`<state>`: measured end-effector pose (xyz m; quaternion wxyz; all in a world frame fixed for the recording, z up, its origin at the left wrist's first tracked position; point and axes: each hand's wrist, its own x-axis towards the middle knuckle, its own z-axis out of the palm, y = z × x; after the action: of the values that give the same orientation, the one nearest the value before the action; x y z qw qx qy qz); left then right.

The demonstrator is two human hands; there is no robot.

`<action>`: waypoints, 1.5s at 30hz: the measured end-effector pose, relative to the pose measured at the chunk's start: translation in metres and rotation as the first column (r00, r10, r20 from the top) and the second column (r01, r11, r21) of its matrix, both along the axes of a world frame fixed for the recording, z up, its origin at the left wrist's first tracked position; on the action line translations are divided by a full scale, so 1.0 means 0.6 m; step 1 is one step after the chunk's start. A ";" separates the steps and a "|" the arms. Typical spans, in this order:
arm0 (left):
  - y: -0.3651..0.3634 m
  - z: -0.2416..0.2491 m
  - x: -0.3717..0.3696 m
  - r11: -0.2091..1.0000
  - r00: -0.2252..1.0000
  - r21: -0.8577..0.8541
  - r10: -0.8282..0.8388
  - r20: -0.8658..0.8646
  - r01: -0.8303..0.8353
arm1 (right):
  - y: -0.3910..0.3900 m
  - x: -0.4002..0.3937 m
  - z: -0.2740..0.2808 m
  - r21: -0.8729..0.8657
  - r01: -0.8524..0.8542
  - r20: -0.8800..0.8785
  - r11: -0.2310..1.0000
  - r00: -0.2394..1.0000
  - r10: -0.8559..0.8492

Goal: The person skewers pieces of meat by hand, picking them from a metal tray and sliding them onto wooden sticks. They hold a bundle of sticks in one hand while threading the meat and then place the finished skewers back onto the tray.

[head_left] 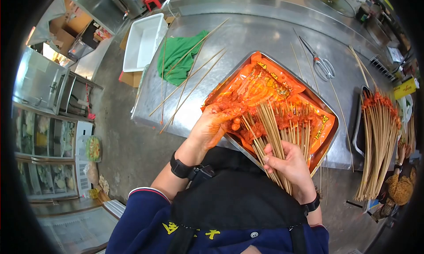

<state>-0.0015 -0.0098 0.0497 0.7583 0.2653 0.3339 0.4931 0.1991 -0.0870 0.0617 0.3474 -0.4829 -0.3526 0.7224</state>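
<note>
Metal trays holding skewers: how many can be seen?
2: one metal tray by the left hand and right hand, another tray at right, partly hidden.

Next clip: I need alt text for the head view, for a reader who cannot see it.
A person's right hand grips a bundle of thin bamboo skewers while the sauce-stained left hand reaches into red marinated meat in a rectangular steel tray lined with orange plastic. Loose skewers, a green cloth and scissors lie on the steel table.
</note>
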 end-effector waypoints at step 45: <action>-0.043 -0.008 0.042 0.961 0.905 -0.113 -0.277 -0.323 0.254 | -0.008 0.001 -0.005 0.313 0.067 0.326 0.947 0.929 -0.174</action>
<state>0.0239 -0.0359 0.0448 0.7590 0.3623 0.4354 0.3211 0.1995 -0.0918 0.0586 0.3919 -0.5668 -0.4823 0.5409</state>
